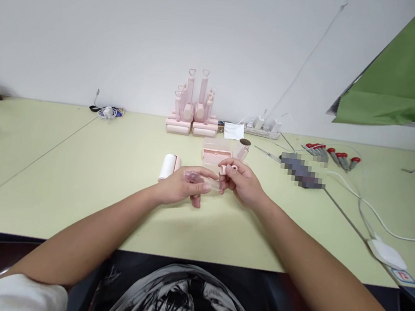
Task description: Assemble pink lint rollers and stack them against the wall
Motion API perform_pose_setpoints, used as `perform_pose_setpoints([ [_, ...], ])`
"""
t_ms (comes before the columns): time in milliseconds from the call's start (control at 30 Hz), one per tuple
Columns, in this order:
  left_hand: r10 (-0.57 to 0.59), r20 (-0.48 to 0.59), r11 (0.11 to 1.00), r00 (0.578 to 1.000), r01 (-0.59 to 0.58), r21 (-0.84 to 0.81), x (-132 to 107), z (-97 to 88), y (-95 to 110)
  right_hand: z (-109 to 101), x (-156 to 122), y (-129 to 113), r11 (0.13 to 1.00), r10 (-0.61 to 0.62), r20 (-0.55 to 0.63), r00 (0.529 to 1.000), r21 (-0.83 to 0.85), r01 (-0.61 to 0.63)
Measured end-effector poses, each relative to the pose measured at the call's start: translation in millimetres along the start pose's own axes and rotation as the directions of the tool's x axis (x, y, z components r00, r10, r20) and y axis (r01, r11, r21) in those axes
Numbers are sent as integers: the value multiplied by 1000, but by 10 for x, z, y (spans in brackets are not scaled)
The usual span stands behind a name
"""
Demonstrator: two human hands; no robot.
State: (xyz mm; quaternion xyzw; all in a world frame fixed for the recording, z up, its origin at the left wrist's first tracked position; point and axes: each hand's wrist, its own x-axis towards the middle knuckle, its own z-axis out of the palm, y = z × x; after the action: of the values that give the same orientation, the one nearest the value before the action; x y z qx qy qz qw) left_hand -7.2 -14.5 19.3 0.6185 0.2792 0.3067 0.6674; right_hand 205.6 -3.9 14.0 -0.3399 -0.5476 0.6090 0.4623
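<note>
My left hand [185, 188] is closed around a clear, pink-tinted plastic cover [199, 178], held just above the pale green table [78, 171]. My right hand [243, 183] meets it from the right and pinches a small pink plastic piece [228, 169] at its fingertips. A white roll [168, 167] lies just left of my left hand. Beyond the hands stand an open pink case [215, 154] and a pink tube [242, 149].
Several finished pink rollers with heart handles [194, 109] stand at the wall. Red-handled tools [333, 156], a dark blurred object [302, 170], a power strip [263, 128], a white cable and adapter [385, 253] lie right. Green sheet [407, 78] hangs upper right.
</note>
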Motion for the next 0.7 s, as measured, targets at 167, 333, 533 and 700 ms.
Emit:
perform_pose_setpoints([
  [167, 15, 232, 985, 973, 25, -169, -58, -64, 21, -14, 1, -61, 999, -2, -71, 997, 37, 4],
  [333, 7, 363, 932, 932, 125, -339, -69, -107, 35, 10, 3, -54, 1000, -19, -121, 992, -15, 17],
  [533, -45, 153, 948, 987, 90, -304, -32, -109, 1, 6, 9, -29, 997, -71, -110, 991, -40, 67],
  [700, -18, 66, 970, 998, 34, -242, -22, -105, -2, -21, 3, -54, 996, -82, -131, 988, -34, 78],
])
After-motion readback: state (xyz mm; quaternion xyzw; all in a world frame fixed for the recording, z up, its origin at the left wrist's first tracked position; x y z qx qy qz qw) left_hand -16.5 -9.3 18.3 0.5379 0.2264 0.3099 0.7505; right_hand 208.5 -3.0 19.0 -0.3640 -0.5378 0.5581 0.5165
